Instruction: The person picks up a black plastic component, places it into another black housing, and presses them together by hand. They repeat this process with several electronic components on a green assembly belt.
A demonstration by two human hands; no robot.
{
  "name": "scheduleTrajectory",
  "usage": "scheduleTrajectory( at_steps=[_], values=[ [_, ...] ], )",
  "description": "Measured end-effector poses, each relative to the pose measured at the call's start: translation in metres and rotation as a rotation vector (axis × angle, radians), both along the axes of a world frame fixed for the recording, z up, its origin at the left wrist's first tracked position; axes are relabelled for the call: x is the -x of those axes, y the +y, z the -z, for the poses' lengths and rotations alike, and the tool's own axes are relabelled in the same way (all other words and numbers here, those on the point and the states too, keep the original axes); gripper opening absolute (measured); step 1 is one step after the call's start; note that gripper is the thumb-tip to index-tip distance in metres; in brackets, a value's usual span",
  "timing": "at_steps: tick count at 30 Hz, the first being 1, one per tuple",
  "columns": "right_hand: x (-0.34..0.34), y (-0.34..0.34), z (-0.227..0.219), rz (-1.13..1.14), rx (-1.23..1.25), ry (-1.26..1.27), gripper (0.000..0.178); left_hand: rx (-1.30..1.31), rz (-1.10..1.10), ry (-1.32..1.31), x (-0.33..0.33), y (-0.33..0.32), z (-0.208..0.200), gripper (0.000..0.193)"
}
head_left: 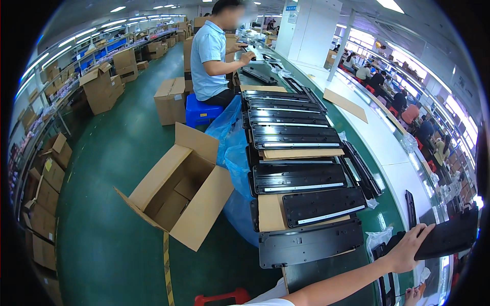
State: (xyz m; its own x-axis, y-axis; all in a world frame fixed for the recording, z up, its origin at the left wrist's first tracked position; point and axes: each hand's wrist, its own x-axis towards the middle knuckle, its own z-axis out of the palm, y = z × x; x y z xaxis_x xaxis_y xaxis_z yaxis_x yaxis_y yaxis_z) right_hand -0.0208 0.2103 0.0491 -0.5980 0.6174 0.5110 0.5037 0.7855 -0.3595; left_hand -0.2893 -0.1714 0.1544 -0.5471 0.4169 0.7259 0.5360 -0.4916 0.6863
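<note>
My left hand (406, 250), its arm stretched to the right, is closed on the near edge of a black plastic panel (451, 234). The panel is tilted up over the right side of the bench, its far end at the dark rim. At the lower right edge shows a small part of a hand (412, 297), seemingly my right hand; its fingers are too small and cut off to read. Left of my arm, a long black panel (311, 244) lies at the near end of a row. Behind it another panel (324, 205) with a silver strip rests on cardboard (270, 211).
More black panels (298, 176) run away along the bench; narrow black parts (362, 168) lie beside them. An open carton (178, 194) stands left, near blue plastic film (235, 158) and a red stool (222, 297). Farther off, a co-worker (209, 66) sits on a blue stool (201, 109).
</note>
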Motion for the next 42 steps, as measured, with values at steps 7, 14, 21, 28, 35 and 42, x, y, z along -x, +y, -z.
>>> scheduleTrajectory(
  at_steps=[7,14,21,28,35,42],
  values=[
    [-0.011,0.014,0.026,-0.125,0.441,0.394,0.026,0.015,-0.008,0.023,0.002,-0.009,-0.003,0.102],
    [-0.004,-0.031,0.006,-0.108,0.46,0.384,0.029,0.094,-0.238,0.139,0.031,0.008,0.008,0.078],
    [-0.007,-0.072,-0.013,-0.063,0.534,0.53,0.026,0.242,-0.173,0.189,0.017,0.032,0.033,0.072],
    [-0.02,-0.062,-0.003,-0.206,0.64,0.689,0.027,0.424,-0.105,0.499,-0.028,0.065,0.019,0.075],
    [-0.039,-0.058,-0.001,-0.167,0.661,0.612,0.016,0.759,-0.008,0.873,-0.06,0.147,0.016,0.089],
    [-0.045,-0.036,0.027,-0.15,0.213,0.614,0.013,0.811,0.095,1.035,-0.061,0.178,0.014,0.086]
  ],
)
